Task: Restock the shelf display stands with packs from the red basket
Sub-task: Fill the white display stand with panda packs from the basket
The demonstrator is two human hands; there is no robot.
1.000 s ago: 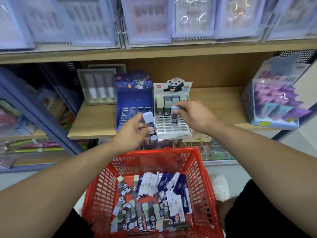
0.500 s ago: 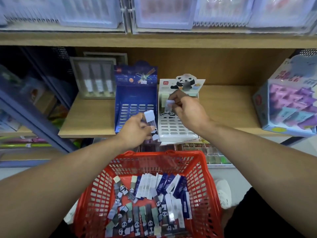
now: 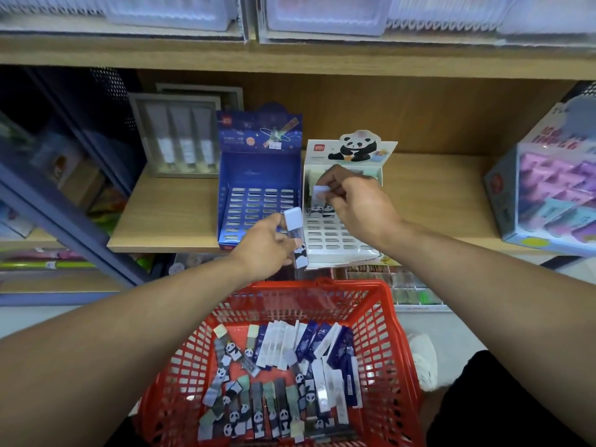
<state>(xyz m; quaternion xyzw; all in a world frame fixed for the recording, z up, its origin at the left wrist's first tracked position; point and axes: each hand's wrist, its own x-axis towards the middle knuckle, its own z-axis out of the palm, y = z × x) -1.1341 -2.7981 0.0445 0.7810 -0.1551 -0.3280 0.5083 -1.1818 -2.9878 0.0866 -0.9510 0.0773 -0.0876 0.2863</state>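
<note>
Dozens of slim packs lie loose in the red basket [image 3: 380, 321], nearest the viewer and below both forearms: panda-printed ones [image 3: 258, 411] toward its near and left parts, white ones [image 3: 280, 345] and dark blue ones [image 3: 338, 353] toward its far and right parts. Just beyond the basket's far rim, the left hand [image 3: 263, 250] has its fingers curled round a panda pack [image 3: 296, 240], which stands tilted with its pale end up and its panda end down, in front of the seam between the two display stands. Up and to the right of that hand, the right hand [image 3: 358, 209] pinches a small pack [image 3: 321, 192] between thumb and fingertips, held at the back rows of the white panda stand [image 3: 342, 243]; a few panda packs [image 3: 319, 210] already stand in slots just below the pinched one, and the rows of slots nearer than this hand show open. Left of the right hand and beyond the left one stands the blue stand [image 3: 258, 175], its grid of slots unfilled. Both stands sit on a wooden shelf [image 3: 167, 217]. Farther left of the blue stand is a grey box of tubes [image 3: 180, 137]; far to the right of the right hand sits a pale box of purple items [image 3: 548, 195]. Overhead, clear plastic bins [image 3: 322, 11] line the upper shelf.
</note>
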